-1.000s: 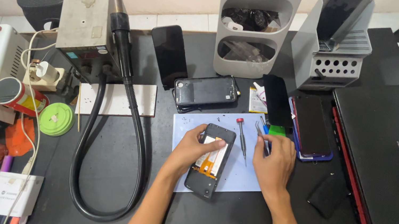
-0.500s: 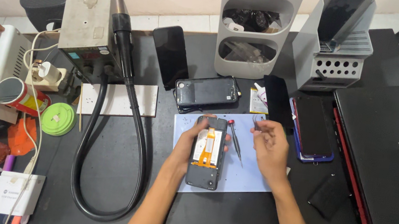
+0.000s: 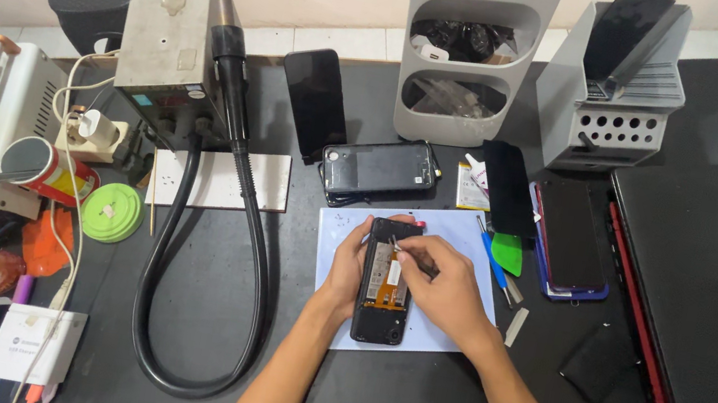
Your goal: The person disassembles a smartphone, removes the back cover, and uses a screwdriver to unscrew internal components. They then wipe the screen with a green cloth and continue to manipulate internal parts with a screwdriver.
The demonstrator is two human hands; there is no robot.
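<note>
On the black workbench point(image 3: 197, 301), a white mat point(image 3: 469, 239) carries an opened phone point(image 3: 385, 284), its left edge gripped by the left hand point(image 3: 345, 272), while the right hand point(image 3: 446, 289) pinches a thin tool point(image 3: 398, 246) whose tip is too small to identify.

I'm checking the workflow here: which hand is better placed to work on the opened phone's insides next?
Probably the right hand: it holds a thin tool with its tip over the opened phone. The left hand grips the phone's left edge, steadying it.
</note>
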